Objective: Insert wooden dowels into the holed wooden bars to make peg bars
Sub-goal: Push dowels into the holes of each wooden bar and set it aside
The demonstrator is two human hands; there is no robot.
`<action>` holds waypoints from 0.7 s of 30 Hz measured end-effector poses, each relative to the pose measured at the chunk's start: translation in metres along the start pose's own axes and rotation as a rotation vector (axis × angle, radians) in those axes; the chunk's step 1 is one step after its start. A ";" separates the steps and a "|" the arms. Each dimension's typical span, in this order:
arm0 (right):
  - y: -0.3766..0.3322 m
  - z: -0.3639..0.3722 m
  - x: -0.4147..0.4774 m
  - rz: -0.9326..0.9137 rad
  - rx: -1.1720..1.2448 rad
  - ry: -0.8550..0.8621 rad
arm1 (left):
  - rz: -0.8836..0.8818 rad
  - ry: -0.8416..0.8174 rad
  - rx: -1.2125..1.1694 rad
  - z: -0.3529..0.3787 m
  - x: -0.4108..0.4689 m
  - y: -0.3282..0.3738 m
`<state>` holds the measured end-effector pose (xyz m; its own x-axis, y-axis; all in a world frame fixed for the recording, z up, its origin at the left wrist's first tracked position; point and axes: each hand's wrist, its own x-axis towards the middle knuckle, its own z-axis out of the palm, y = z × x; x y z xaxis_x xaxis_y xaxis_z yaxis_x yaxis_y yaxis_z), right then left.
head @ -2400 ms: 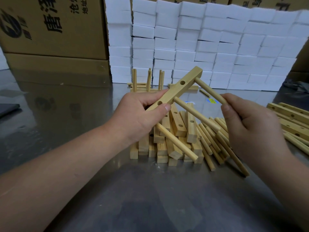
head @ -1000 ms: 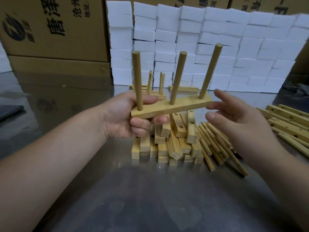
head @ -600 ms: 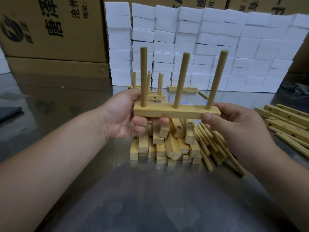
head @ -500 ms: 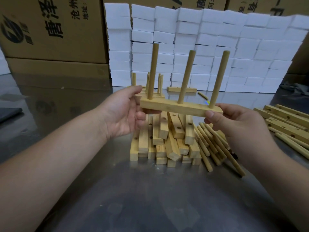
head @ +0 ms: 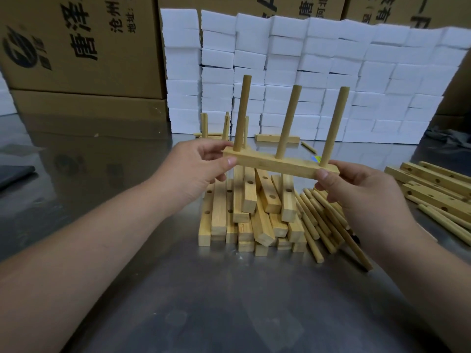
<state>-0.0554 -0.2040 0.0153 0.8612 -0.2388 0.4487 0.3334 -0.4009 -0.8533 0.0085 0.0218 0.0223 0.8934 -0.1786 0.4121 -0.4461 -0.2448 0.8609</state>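
A wooden bar (head: 277,165) with three dowels standing upright in its holes is held level above the table. My left hand (head: 196,169) pinches its left end between thumb and fingers. My right hand (head: 362,192) pinches its right end the same way. Below lies a pile of holed wooden bars (head: 252,212), with loose dowels (head: 323,220) fanned out on its right side.
Behind the pile stand a finished peg bar (head: 216,128) and a bare bar (head: 276,138) near a wall of stacked white foam blocks (head: 305,80). More bars and dowels (head: 438,192) lie at the right. Cardboard boxes (head: 84,47) stand at the back left on the steel table (head: 229,301).
The bar has been turned so that its three dowels point up. My right hand let go of a dowel and now grips the bar's right end; the bar has moved away from me.
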 end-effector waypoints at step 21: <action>0.010 0.004 0.004 0.020 0.057 0.028 | -0.279 0.626 0.153 -0.052 0.032 -0.079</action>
<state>-0.0471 -0.2058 0.0074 0.8570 -0.2712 0.4382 0.3385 -0.3449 -0.8755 0.0751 0.0849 -0.0171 0.8176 0.4812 0.3161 -0.1576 -0.3410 0.9268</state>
